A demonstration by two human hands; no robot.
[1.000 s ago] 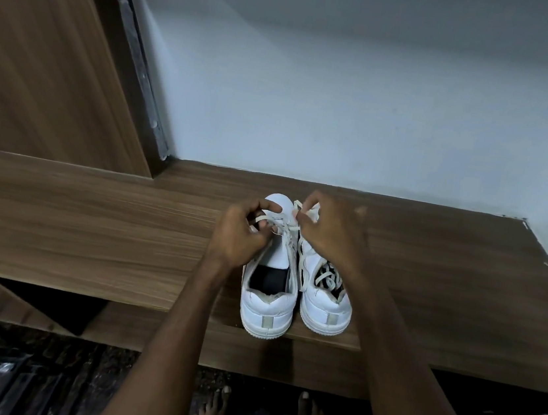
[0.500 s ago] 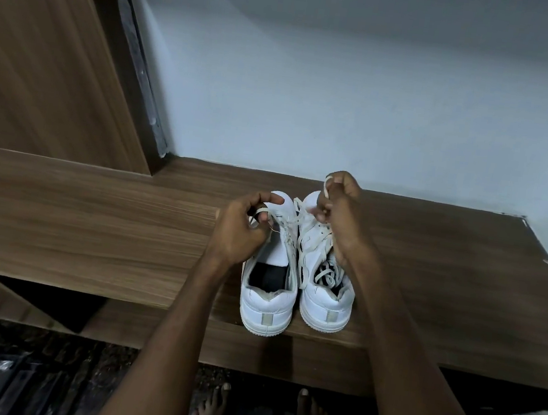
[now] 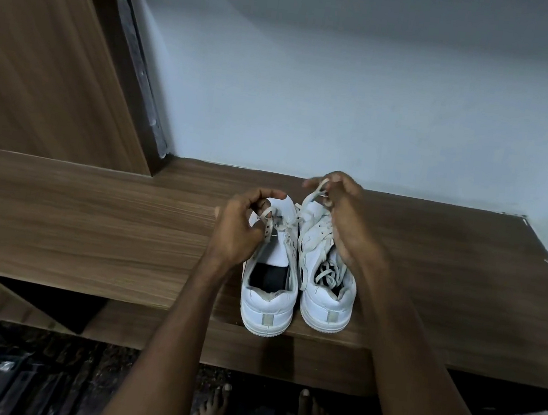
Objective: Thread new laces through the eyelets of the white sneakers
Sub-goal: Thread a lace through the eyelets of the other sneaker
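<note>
- My left hand (image 3: 240, 229) curls over the toe end of the left sneaker (image 3: 272, 269), fingers bent round a loop of its flat white lace (image 3: 266, 214), forearm reaching in from below.
- My right hand (image 3: 341, 212) is raised above the toe of the right sneaker (image 3: 324, 275), fingertips pinching a lace strand (image 3: 317, 192) drawn up taut from the eyelets.
- The two white sneakers stand side by side, touching, heels toward me at the near edge of the bench (image 3: 90, 226); both have smooth leather-like uppers, ribbed rubber soles and a grey tab on each heel.
- Loose lace (image 3: 324, 275) lies coiled inside the right sneaker's dark opening; the left one's tongue is bare and flat.
- The bench is brown wood-grain laminate, set against a plain pale wall (image 3: 348, 95), with a matching wood panel (image 3: 42, 58) at the left.
- My bare feet (image 3: 211, 410) show on the dark floor below.
</note>
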